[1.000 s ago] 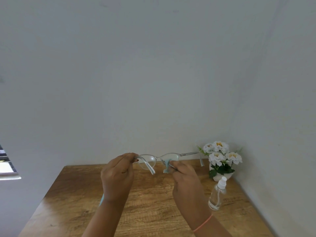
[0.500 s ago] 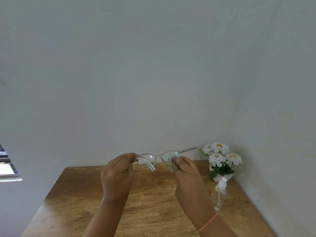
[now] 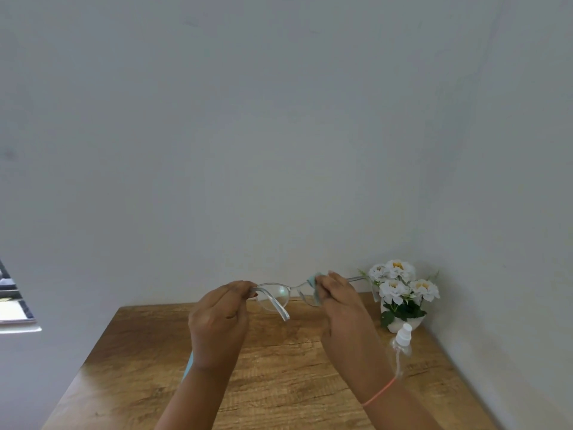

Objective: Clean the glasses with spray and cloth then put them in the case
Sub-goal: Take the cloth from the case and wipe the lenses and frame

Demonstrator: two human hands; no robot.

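Clear-framed glasses (image 3: 274, 295) are held up in the air over the wooden table (image 3: 279, 377). My left hand (image 3: 220, 321) pinches the frame at its left hinge, with the left temple arm hanging down toward me. My right hand (image 3: 339, 301) presses a small light-blue cloth (image 3: 313, 288) onto the right lens; the right temple arm sticks out to the right past my fingers. A clear spray bottle (image 3: 402, 346) with a white nozzle stands on the table by my right forearm. A sliver of something light blue (image 3: 188, 364) shows behind my left wrist; I cannot tell what it is.
A white pot of white flowers (image 3: 400, 293) stands in the table's far right corner against the wall. Pale walls close the table at the back and right. A window edge (image 3: 12, 305) shows at the far left.
My right hand with the cloth has slid up along the right lens and the glasses have lifted slightly. The left hand has kept its pinch on the hinge.
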